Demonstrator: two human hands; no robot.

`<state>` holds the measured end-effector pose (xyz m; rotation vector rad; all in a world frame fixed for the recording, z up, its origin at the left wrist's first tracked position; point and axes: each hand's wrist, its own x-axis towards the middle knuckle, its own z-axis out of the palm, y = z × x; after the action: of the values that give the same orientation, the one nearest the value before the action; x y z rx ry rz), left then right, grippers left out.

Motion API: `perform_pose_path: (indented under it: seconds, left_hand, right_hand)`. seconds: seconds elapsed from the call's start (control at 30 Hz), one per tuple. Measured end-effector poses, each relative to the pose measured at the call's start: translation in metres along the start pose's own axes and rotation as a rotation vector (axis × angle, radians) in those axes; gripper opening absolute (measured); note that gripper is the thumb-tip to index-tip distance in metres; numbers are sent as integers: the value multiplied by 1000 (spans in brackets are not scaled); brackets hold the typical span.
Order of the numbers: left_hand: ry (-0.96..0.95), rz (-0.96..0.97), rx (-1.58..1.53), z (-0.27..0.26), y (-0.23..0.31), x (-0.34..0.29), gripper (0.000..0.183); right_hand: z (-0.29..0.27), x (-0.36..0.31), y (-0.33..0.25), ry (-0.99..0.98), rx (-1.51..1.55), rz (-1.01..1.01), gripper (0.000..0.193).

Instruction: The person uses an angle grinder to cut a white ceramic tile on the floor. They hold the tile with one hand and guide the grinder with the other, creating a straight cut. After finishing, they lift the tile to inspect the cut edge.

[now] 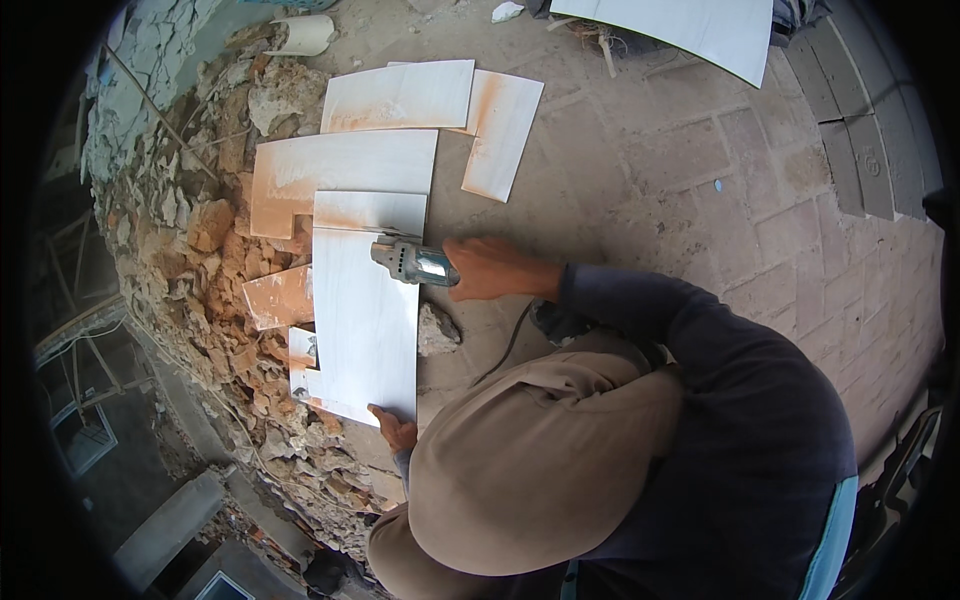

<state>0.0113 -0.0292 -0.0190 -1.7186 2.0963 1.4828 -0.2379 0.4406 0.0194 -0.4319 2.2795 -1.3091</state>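
White tile point(365, 320), dusted orange at 12 o'clock edge, is pinned by left hand point(395, 432) at 6; grinder point(412, 263) is clamped in right hand point(492, 270) at 1.

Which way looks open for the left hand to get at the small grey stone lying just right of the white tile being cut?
Probably yes: the left hand rests on the white tile's near edge, and bare paving lies between it and the grey stone.

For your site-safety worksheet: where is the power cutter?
Head view, centre-left: the power cutter is gripped by a hand, its blade on the white tile beside the rubble.
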Motion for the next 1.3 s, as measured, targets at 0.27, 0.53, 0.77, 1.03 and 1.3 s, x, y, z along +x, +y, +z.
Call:
perform_pose_path:
  seconds: [0.27,0.53,0.77,1.03,1.3]
  left_hand:
    - [6,0,-2,-2,-2,-1,80]
    - [10,2,17,-5,1,-1,80]
    - [14,-3,24,-7,-1,-3,79]
    - [6,-4,39,-6,0,-3,79]
    - [8,-4,43,-7,1,-2,79]
  right_hand:
    - [1,-13,5,60,5,-64,48]
    - [-4,-12,1,23,-11,-14,49]
    - [1,-9,4,31,-8,-33,53]
    - [-1,-5,6,-12,12,-8,53]
    - [5,-2,3,36,1,-19,52]
